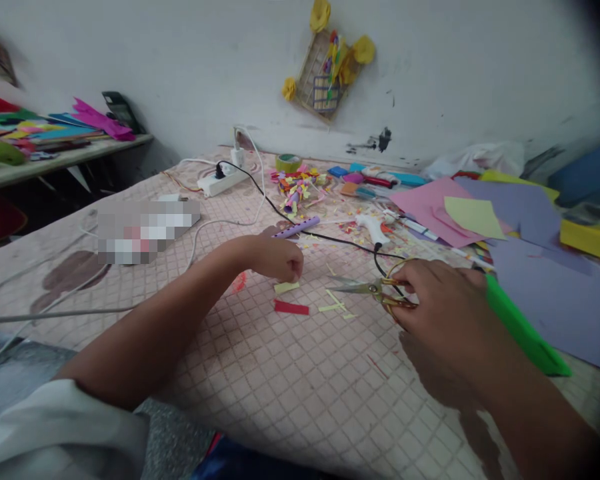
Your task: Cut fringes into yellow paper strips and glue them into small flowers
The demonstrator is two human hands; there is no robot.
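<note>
Nearest on the checked tabletop (290, 387) lies a small red strip (291, 307), flat and apart from both hands. It looks light and floppy, easiest to lift by a short end. Just beyond it, the right hand (443, 300) has its fingers closed round the gold handles of the scissors (375, 288), whose blades point toward the left hand and seem slightly parted. The scissors look stiff and rather heavier than anything paper here, with smooth metal that could slip; the handle loops are the place to hold them, clear of the edges. Thin pale strips (333, 308) lie by the tips (light enough, I'd guess, for a sleeve to drag along)

The left hand (279, 259) is curled nearly shut, fingertips down at a pale yellow piece (287, 288); I cannot tell whether they pinch it. That scrap looks thin and easily creased, best taken by one edge

Farther back, a white glue gun (373, 229) lies near a purple tube (297, 228), with a heap of coloured scraps (300, 183) behind, then a tape roll (288, 162) close to the wall (430, 67)
</note>
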